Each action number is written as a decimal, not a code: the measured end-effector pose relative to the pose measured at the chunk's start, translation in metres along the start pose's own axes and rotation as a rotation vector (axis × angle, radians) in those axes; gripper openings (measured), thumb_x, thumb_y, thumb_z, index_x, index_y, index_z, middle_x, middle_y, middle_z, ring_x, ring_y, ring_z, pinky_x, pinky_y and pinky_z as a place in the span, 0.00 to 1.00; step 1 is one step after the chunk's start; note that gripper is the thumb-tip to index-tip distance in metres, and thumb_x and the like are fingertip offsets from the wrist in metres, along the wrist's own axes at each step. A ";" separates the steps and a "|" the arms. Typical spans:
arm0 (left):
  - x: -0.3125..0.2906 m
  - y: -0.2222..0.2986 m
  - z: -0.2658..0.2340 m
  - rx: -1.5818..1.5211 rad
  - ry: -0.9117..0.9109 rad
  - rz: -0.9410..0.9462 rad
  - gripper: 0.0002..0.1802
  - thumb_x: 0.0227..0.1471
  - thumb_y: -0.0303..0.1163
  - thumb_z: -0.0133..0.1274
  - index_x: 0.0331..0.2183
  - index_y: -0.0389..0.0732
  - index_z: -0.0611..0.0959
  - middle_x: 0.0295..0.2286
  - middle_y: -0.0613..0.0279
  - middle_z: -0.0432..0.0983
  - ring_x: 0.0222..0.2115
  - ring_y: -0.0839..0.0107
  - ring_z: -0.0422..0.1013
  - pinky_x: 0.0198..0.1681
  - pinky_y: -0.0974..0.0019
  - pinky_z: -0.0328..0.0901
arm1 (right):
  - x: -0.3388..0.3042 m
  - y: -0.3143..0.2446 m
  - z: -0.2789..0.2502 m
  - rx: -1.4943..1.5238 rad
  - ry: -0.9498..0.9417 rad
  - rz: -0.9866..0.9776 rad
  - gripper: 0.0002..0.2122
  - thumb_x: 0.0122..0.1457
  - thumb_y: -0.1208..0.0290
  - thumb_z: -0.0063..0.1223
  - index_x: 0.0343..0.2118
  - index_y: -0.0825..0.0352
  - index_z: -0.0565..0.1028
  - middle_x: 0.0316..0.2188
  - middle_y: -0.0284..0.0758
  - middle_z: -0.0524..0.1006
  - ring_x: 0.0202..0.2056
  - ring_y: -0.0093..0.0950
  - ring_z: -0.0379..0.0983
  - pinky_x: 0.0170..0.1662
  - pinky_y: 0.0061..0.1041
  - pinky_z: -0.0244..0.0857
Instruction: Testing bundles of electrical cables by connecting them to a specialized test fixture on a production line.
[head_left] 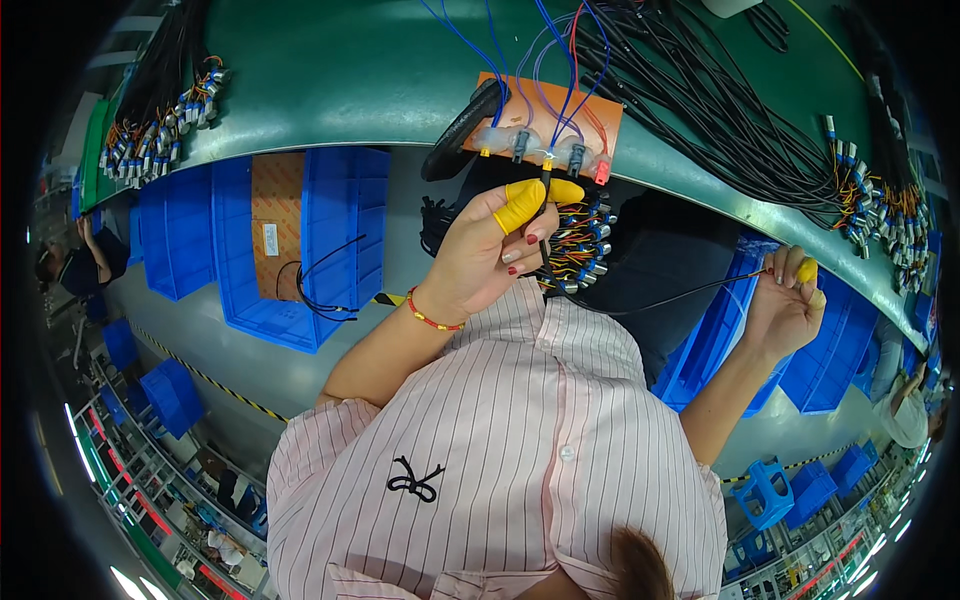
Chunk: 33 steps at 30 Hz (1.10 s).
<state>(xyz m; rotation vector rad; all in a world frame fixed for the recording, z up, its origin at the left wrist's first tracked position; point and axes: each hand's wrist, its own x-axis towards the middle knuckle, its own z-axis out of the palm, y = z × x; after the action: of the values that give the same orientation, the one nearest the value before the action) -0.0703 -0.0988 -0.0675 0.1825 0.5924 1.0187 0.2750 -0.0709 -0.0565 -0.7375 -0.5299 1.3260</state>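
While our left hand (480, 250) pinches the cable (700, 291) near one end, by the near edge of the board (592, 112), we do best to hold that end straight and leave slack against tugging. The cable sags between our hands, running to the pinched fingertips of our right hand (785, 312).

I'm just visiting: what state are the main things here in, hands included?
Left hand: pinching a black cable
Right hand: pinching the same cable, off to the side
Black cable: sagging between the hands
Orange board: wired, at the bench edge
Bunched cables: lying on the green bench
Blue bin: open
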 end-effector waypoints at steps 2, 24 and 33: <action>-0.001 0.001 0.001 -0.052 0.011 -0.007 0.17 0.65 0.35 0.39 0.46 0.31 0.72 0.23 0.69 0.64 0.15 0.89 0.51 0.17 0.84 0.51 | 0.001 0.000 -0.002 -0.011 -0.066 0.006 0.08 0.48 0.69 0.46 0.22 0.64 0.60 0.22 0.33 0.57 0.28 0.25 0.50 0.36 0.25 0.46; -0.004 0.001 -0.001 0.176 0.104 0.056 0.14 0.64 0.34 0.42 0.44 0.35 0.73 0.25 0.65 0.67 0.16 0.89 0.52 0.19 0.84 0.51 | 0.001 -0.001 -0.007 0.008 -0.009 -0.011 0.07 0.47 0.71 0.47 0.23 0.66 0.63 0.23 0.33 0.58 0.28 0.25 0.51 0.36 0.25 0.47; 0.000 -0.001 -0.004 -0.136 0.016 -0.024 0.12 0.64 0.33 0.40 0.43 0.35 0.72 0.21 0.73 0.60 0.17 0.88 0.50 0.19 0.83 0.49 | 0.002 -0.002 -0.008 0.056 0.011 0.008 0.09 0.48 0.71 0.47 0.28 0.71 0.66 0.24 0.35 0.59 0.28 0.25 0.51 0.35 0.25 0.47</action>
<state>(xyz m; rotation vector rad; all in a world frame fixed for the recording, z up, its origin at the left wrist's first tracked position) -0.0713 -0.1003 -0.0708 0.0476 0.5365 1.0338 0.2820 -0.0706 -0.0607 -0.7012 -0.4796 1.3384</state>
